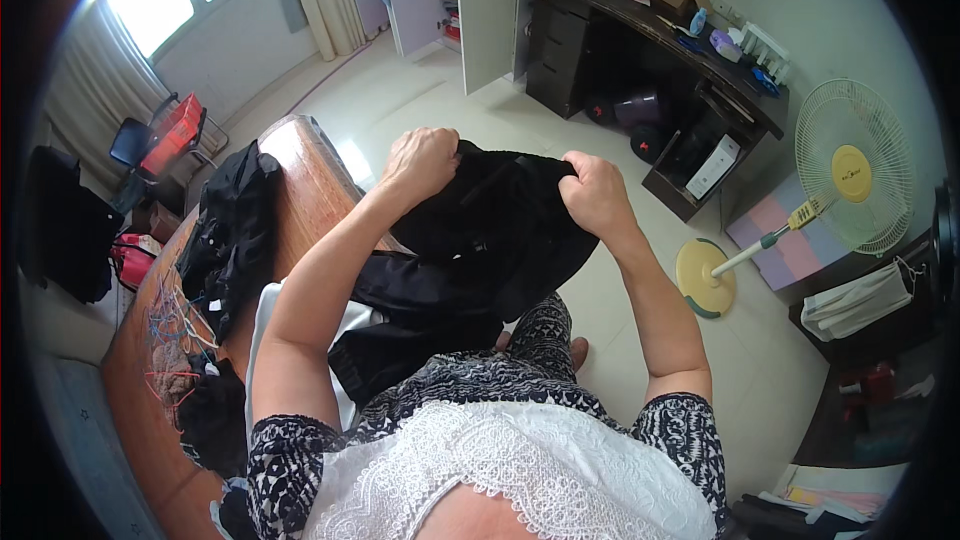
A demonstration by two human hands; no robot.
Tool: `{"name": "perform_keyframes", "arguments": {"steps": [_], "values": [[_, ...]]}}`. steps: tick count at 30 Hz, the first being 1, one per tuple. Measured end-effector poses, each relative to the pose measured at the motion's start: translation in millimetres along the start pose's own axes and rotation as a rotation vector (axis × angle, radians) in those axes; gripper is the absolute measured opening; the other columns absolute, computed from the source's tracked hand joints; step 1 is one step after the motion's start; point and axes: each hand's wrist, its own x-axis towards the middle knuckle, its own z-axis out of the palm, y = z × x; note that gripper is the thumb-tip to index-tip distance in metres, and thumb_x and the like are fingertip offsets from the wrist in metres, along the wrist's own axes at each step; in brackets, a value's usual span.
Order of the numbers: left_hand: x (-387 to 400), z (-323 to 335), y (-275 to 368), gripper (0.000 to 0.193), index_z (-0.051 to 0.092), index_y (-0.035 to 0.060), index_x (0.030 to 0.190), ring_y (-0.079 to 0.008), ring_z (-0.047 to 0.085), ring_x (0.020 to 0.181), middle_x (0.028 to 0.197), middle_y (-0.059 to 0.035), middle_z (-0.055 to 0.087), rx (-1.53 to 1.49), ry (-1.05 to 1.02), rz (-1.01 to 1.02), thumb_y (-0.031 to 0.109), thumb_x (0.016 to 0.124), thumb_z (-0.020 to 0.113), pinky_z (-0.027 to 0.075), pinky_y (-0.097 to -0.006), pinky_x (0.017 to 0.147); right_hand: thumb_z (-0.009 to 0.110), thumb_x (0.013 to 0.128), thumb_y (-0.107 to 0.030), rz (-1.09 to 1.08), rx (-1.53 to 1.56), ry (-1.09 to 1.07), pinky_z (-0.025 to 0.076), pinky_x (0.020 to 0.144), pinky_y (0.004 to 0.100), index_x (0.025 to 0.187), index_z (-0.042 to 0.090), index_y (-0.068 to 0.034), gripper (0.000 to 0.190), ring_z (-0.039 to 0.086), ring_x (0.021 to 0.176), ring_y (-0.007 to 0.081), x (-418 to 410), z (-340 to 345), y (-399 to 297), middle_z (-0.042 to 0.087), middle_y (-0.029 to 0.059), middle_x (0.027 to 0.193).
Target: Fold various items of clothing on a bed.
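Note:
A black garment [502,232] hangs between my two hands in front of my body. My left hand [421,159] grips its top edge at one end, and my right hand [598,191] grips the same edge at the other end, so the edge is stretched between them. The lower part of the garment falls towards my lap, over a white cloth [264,315] at the table's side. Its exact kind cannot be told. Left of my left arm, more black clothing [236,232] lies on the brown wooden table [304,187].
Clothes hangers [176,315] and dark clothes [217,412] lie on the table at the left. A standing fan [851,172] is at the right. Beyond stand a dark desk [559,37], an open wardrobe door [487,15] and a chair with a red basket [176,136].

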Motion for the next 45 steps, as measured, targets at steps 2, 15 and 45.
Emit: {"name": "perform_keyframes", "arguments": {"steps": [2, 15, 45], "values": [[1.7, -6.8, -1.2, 0.016, 0.064, 0.0032, 0.080, -0.0376, 0.062, 0.082, 0.079, -0.0200, 0.064, 0.097, -0.006, -0.042, 0.018, 0.075, 0.064, 0.049, -0.0455, 0.073, 0.045, 0.066, -0.003, -0.013, -0.038, -0.001, 0.046, 0.063, 0.0400, 0.084, 0.062, 0.003, 0.025, 0.059, 0.064, 0.0362, 0.5, -1.5, 7.4, 0.060, 0.0214, 0.069], [-64.7, -54.5, 23.5, 0.035, 0.062, -0.0026, 0.113, -0.0165, 0.062, 0.093, 0.101, -0.0089, 0.067, -0.805, -0.648, 0.089, 0.009, 0.080, 0.065, 0.047, -0.0269, 0.086, 0.045, 0.065, 0.000, 0.350, 0.775, -0.705, 0.041, 0.057, 0.0214, 0.082, 0.063, 0.001, 0.025, 0.050, 0.061, 0.0066, -19.8, -26.7, 31.9, 0.058, -0.0001, 0.070], [-87.6, -11.6, 17.9, 0.024, 0.065, -0.0044, 0.098, -0.0098, 0.064, 0.069, 0.084, -0.0051, 0.068, -1.362, -0.630, -0.412, 0.017, 0.087, 0.064, 0.052, -0.0220, 0.067, 0.058, 0.089, -0.019, 0.451, 0.974, -0.621, 0.037, 0.043, 0.0187, 0.086, 0.066, -0.002, 0.020, 0.049, 0.050, 0.0044, -32.9, 0.3, 19.2, 0.062, 0.0033, 0.068]]}}
